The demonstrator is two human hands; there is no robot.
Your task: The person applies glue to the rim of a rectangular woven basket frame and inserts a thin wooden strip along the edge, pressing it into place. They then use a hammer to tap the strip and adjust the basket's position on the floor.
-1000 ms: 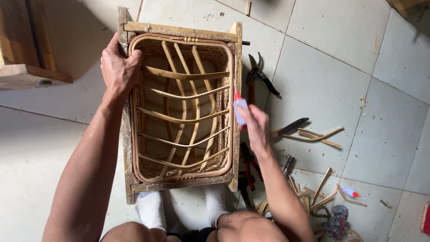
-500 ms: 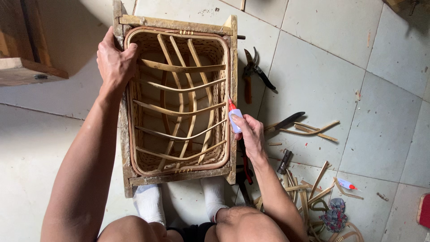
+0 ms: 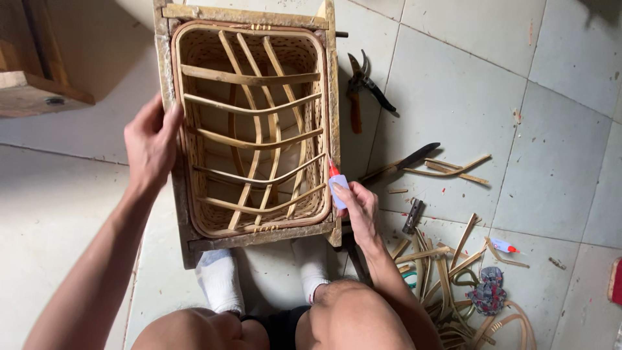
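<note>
Right-hand grip pinches a small glue bottle at the basket's rim; the left steadies the frame.

Fingers of the right hand [image 3: 358, 206] close round the small pale glue bottle [image 3: 337, 188], its red nozzle touching the right inner rim of the rattan basket [image 3: 253, 129]. That basket sits inside a rough wooden frame [image 3: 170, 97] on the tiled floor [image 3: 453, 97], above the person's socked feet. The left hand [image 3: 150, 142] lies on the frame's left rail, fingers curled over it. I judge the bottle light, soft-walled and slippery, best pinched mid-body; the woven basket looks light and springy with thin slats that could snap, so hold it by the stiff frame. Pruning shears [image 3: 359, 87], a knife [image 3: 402, 162] and rattan offcuts [image 3: 447, 272] lie to the right.
</note>
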